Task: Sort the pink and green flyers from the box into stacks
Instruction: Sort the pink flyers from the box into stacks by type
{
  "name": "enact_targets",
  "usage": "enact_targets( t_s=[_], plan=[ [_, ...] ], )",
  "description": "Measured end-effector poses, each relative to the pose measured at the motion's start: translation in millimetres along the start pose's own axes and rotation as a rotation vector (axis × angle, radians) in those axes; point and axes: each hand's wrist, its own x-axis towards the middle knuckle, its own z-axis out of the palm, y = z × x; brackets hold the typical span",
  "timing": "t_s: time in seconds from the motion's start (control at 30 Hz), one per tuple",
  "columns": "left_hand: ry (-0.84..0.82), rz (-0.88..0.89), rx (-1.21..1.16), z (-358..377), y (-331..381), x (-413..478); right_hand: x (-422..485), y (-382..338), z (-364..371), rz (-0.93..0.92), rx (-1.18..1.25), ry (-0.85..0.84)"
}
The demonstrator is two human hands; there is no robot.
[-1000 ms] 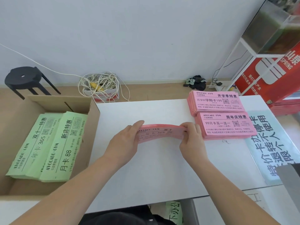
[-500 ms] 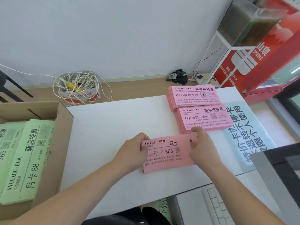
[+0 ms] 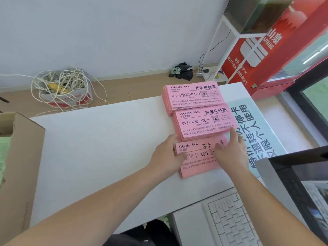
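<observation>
1. Pink flyer bundle [image 3: 197,158], which I held above the middle of the desk [image 3: 106,148] a moment ago, now lies flat at the near end of the pink row, touching the second pink stack [image 3: 204,121].
2. I judge it placed as a third stack; green flyers [image 3: 2,157] wait in the box [image 3: 23,157].
3. My left hand [image 3: 166,155] pinches the bundle's left edge, thumb on top; my right hand [image 3: 230,151] rests spread and flat on its right part.
</observation>
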Motion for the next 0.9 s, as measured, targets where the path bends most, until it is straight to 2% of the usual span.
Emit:
enact_targets(
  t_s=[0.1, 0.2, 0.43, 0.6, 0.9],
  plan=[
    [0.078, -0.065, -0.037, -6.3, -7.8, -19.6, -7.8, 11.1, 6.0, -0.014, 0.047, -0.113],
    [0.031, -0.17, -0.196, -5.9, -12.7, -34.2, -10.3, 19.0, 9.0, -0.023, -0.041, -0.186],
    [-0.105, -0.241, -0.388, 14.8, -2.7, -34.9, -2.3, 22.5, 5.6, -0.018, -0.044, -0.136],
    [-0.11, -0.257, -0.424, 16.0, 5.8, -26.1, 2.8, 18.4, 5.9, -0.026, -0.081, -0.09],
    [-0.108, -0.269, -0.445, 7.3, -0.1, -32.5, 7.0, 21.5, 8.5, 0.009, -0.12, -0.111]
  ],
)
